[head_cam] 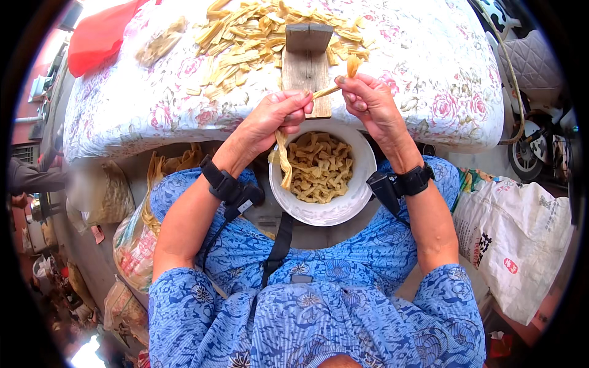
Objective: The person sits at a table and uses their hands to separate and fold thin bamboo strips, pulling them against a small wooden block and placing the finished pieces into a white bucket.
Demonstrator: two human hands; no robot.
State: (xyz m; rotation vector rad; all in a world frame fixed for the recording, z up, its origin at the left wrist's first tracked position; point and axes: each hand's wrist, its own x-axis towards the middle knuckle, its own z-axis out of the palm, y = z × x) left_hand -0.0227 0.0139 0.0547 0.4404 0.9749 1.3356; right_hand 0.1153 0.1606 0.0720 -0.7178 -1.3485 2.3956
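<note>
A twisted yellowish strip of dried plant material (326, 92) is stretched between my two hands. My left hand (285, 110) pinches it, and its long tail hangs down over the left rim of a white bucket (317, 216). My right hand (370, 99) grips the strip near its other end, where a short tuft sticks up above the fingers. Small knotted pieces (320, 170) of the same material lie in the bucket between my knees. Behind my hands, a wooden board with an upright dark block (306, 69) rests on the table. Loose flat strips (248, 41) are heaped around the block.
A floral cloth (414, 60) covers the table. Red fabric (99, 41) and a clear plastic bag (161, 41) lie at its left. White woven sack (515, 239) stands at right, a stuffed bag (131, 244) at left. Another person's sleeve (37, 177) shows far left.
</note>
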